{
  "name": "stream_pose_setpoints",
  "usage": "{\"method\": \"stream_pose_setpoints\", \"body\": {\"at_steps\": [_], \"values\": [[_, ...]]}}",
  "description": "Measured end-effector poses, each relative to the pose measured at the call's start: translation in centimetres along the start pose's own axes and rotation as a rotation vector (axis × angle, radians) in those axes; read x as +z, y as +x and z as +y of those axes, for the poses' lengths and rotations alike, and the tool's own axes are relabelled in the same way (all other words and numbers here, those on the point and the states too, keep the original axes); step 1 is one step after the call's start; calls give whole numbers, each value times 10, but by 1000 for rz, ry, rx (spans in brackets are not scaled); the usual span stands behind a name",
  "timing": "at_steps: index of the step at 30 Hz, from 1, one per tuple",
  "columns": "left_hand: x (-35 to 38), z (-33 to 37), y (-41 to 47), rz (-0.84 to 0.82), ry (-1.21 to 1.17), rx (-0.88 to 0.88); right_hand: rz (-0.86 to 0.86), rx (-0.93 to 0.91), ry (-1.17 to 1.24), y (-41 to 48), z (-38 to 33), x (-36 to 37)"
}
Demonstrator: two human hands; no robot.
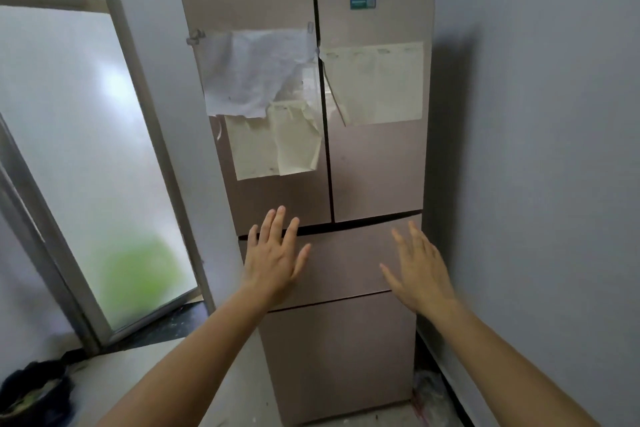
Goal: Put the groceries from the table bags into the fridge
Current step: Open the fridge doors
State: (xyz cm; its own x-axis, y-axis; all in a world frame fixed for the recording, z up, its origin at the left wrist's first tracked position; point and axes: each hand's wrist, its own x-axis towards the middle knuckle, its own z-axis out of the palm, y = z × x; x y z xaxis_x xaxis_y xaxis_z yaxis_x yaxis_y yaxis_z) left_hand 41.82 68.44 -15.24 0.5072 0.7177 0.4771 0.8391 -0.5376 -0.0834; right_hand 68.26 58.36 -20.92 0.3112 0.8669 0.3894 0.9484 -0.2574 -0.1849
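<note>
A tall rose-gold fridge point(374, 166) fills the middle of the view, with two upper doors and two drawers below, all closed. Crumpled papers point(256, 73) are stuck on its left door and a sheet point(377, 83) on its right door. My left hand point(275, 256) is spread flat in front of the upper drawer point(343, 263), fingertips reaching the gap under the left door. My right hand point(419, 270) is spread with straight fingers by the drawer's right end. Both hands hold nothing. No groceries or bags are in view.
A grey wall point(536, 149) stands close on the fridge's right. A frosted glass door point(86, 149) in a metal frame is on the left. A dark bag point(38, 388) lies on the floor at lower left, and a plastic wrap point(429, 392) beside the fridge's base.
</note>
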Motion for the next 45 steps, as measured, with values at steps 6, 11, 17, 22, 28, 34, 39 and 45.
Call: {"method": "stream_pose_setpoints", "body": {"at_steps": [6, 11, 17, 22, 28, 34, 39, 45], "values": [[93, -6, 55, -214, 2, 32, -219, 165, 458, 80, 5, 62], [170, -19, 111, -402, 0, 107, -277, 400, 828, 149, 5, 112], [248, -33, 175, -444, -3, 213, -329, 733, 1172, 237, -1, 161], [298, -39, 181, -422, -18, 337, -277, 925, 1568, 278, -13, 195], [324, -50, 171, -444, 23, 396, -152, 974, 1863, 302, -22, 222], [318, -44, 171, -454, 19, 341, -221, 869, 1792, 292, -16, 222], [305, -30, 177, -487, -51, 235, -256, 857, 1713, 250, 4, 202], [276, 19, 197, -452, -233, -74, -290, 873, 1614, 196, 65, 157]]}}
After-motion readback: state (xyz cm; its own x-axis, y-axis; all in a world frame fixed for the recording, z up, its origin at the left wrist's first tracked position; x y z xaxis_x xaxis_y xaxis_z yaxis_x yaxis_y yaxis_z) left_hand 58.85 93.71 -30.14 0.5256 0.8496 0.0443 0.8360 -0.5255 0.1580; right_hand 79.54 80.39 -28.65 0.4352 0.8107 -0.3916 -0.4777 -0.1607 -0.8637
